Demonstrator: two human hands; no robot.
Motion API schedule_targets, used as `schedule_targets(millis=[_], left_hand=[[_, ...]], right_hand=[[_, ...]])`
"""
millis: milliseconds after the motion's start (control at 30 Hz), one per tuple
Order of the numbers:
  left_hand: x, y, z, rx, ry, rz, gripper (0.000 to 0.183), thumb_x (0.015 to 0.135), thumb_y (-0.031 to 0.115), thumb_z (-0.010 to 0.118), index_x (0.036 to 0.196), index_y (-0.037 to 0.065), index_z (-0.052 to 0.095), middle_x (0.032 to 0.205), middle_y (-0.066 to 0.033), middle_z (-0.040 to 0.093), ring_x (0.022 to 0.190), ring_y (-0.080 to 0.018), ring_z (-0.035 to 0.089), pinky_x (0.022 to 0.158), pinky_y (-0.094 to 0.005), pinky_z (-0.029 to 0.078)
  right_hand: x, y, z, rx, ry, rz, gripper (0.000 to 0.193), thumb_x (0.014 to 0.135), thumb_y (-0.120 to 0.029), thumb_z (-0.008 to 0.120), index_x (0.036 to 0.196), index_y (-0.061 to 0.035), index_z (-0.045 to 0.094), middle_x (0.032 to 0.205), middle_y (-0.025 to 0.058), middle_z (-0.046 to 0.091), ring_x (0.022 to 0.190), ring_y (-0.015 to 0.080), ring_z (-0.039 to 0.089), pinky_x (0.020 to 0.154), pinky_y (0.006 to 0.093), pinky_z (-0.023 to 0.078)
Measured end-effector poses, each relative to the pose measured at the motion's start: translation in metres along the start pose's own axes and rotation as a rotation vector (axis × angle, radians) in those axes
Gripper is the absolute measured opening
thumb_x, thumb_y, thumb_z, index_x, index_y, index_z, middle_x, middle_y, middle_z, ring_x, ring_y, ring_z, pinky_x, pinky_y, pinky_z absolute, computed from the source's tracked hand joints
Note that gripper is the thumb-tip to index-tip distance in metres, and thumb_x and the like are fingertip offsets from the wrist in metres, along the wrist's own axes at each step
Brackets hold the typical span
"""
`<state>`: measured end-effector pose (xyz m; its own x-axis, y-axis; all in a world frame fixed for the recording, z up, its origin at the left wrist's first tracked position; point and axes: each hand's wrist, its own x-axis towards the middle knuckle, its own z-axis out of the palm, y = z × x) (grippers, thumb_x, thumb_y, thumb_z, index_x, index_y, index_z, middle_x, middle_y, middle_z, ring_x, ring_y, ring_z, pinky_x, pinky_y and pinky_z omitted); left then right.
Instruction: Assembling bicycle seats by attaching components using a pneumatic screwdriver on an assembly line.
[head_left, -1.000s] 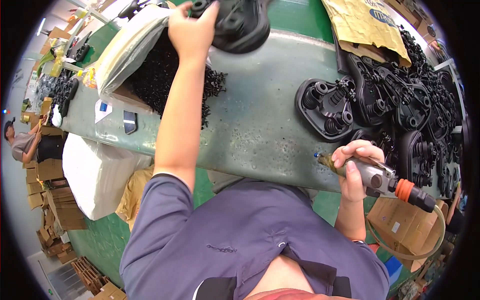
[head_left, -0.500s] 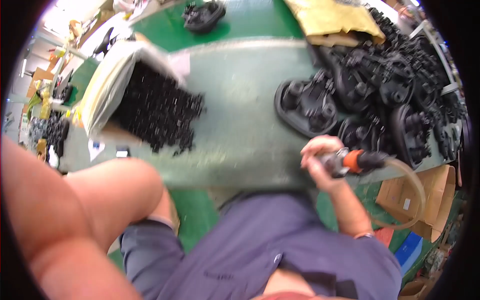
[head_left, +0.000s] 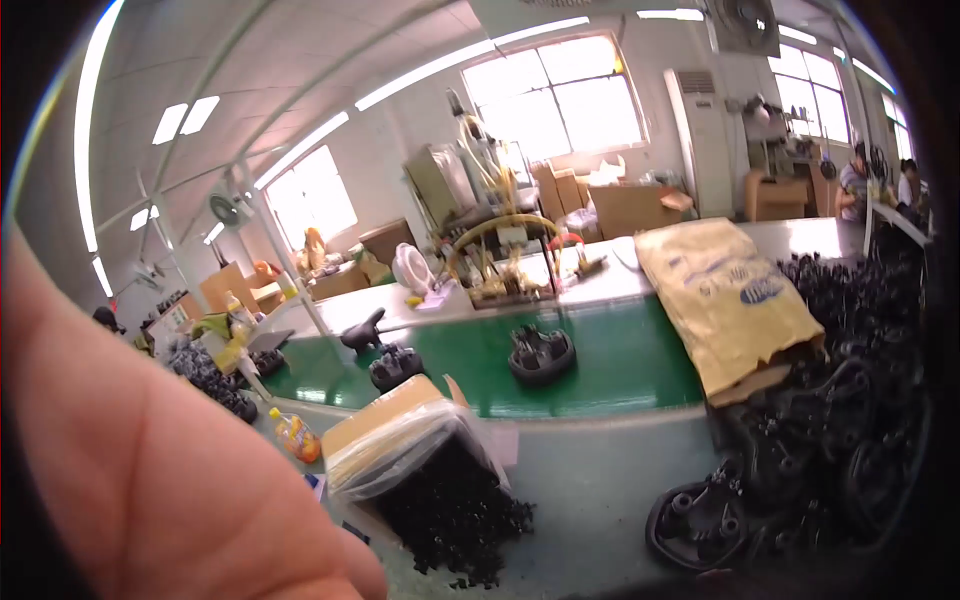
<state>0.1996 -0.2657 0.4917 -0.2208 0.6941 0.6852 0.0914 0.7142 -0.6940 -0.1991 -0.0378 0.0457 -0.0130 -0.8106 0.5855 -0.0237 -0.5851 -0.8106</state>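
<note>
My left hand (head_left: 170, 460) looms very close at the lower left, its creased skin filling that corner. Its fingers do not show clearly, and nothing held by it can be made out. Beyond it, an open carton lined with clear plastic (head_left: 385, 440) lies tipped on the bench, with small black parts (head_left: 455, 515) spilling from its mouth. My right hand is out of the picture. At the lower right sits a black moulded base (head_left: 695, 525) with round posts, beside a heap of similar black parts (head_left: 850, 440).
A yellow sack (head_left: 725, 300) leans at the heap's far edge. Behind the bench runs a green conveyor belt (head_left: 620, 350) carrying a black base (head_left: 541, 355) and other black parts. A bottle with orange contents (head_left: 296, 436) stands left of the carton. People (head_left: 853, 185) are at the far right.
The view has tilted up from my lap and bench to the room beyond. My right hand, which held an orange-collared air tool with a hose, has left the picture.
</note>
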Motion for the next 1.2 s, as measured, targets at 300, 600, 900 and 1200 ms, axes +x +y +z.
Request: schedule_targets(millis=[300,600,900,1200], left_hand=[[-0.128,0.076,0.074,0.028,0.185,-0.371,0.072,0.100,0.039,0.060,0.149,-0.012,0.046,0.141,-0.0353,0.056,0.138,-0.0445,0.053,0.116,-0.0605,0.040],[-0.144,0.200,0.128,-0.059,0.269,-0.841,0.070,0.102,0.037,0.059,0.148,-0.014,0.045,0.142,-0.0345,0.056,0.137,-0.0436,0.054,0.116,-0.0575,0.042],[-0.207,0.387,0.294,-0.665,-0.339,-2.600,0.072,0.102,0.043,0.070,0.138,-0.012,0.042,0.098,-0.0203,0.074,0.077,-0.0229,0.076,0.066,-0.0353,0.062],[-0.233,0.387,0.331,-0.523,-0.192,-2.639,0.057,0.095,0.020,0.070,0.129,-0.011,0.037,0.082,-0.0151,0.071,0.062,-0.0209,0.073,0.055,-0.0342,0.061]], right_hand=[[-0.004,0.033,0.007,0.155,0.084,0.295,0.038,0.082,0.012,0.066,0.116,-0.0001,0.054,0.105,0.0187,0.069,0.077,0.0188,0.071,0.070,0.0313,0.061],[0.004,0.022,-0.003,0.146,0.052,0.272,0.032,0.087,0.015,0.060,0.115,-0.0009,0.057,0.110,0.0178,0.065,0.076,0.0157,0.068,0.070,0.0288,0.058],[0.010,-0.004,-0.044,0.128,0.283,0.305,0.033,0.091,0.012,0.055,0.122,0.0003,0.050,0.125,0.0263,0.062,0.076,0.0202,0.068,0.073,0.0364,0.060],[0.012,-0.019,-0.031,0.069,0.168,0.177,0.038,0.089,0.009,0.061,0.124,0.0003,0.051,0.115,0.0242,0.066,0.078,0.0202,0.067,0.076,0.0363,0.058]])
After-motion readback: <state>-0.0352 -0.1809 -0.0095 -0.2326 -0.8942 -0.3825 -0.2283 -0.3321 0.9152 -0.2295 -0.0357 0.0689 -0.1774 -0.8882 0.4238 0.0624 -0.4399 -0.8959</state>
